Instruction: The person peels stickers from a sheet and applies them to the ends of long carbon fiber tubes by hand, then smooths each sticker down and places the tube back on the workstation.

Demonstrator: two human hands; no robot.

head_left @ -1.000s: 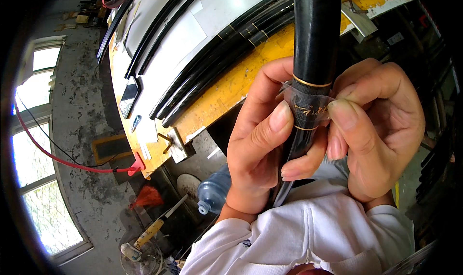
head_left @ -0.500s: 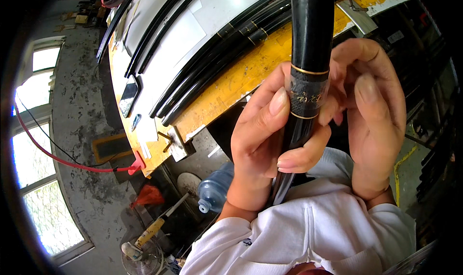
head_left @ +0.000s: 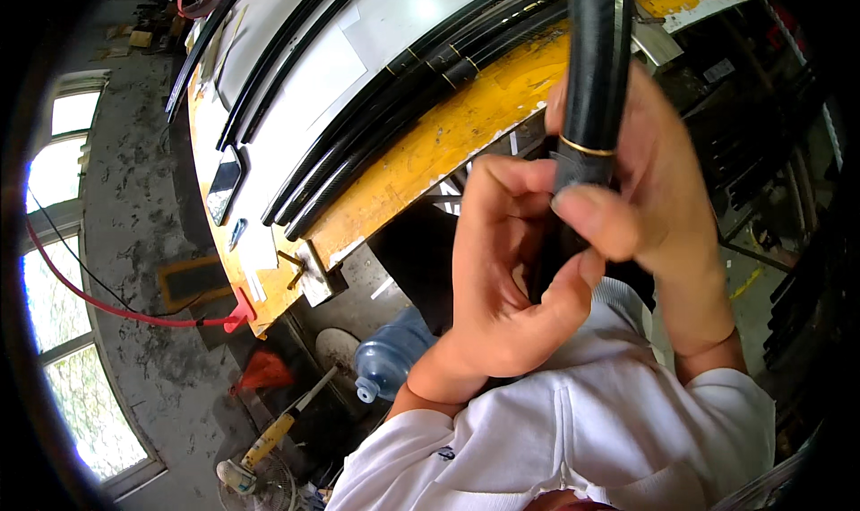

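A glossy black tube point(head_left: 596, 59) stands lengthwise before me, its far end cut off by the top of the view. A thin gold ring circles it, and just below lies a strip of see-through film point(head_left: 580, 166) on the tube. My right hand point(head_left: 667, 184) wraps round it from the right and behind, thumb pressed across the front over the film. On the left side my left hand point(head_left: 515, 274) is curled closed, fingertips against the tube below the ring. The tube's lower part is hidden behind the fingers.
More black tubes with gold rings point(head_left: 376, 126) lie along the yellow-edged worktable point(head_left: 354, 229). A phone point(head_left: 226, 187) lies near its left edge, a metal clamp block point(head_left: 312, 274) at its corner. Below are a blue water bottle point(head_left: 390, 354), a fan point(head_left: 260, 489) and a red hose point(head_left: 116, 305).
The tube has shifted slightly right and turned. My right thumb has come over onto its front, covering the lower gold ring and markings. My left thumb has moved down, away from the film.
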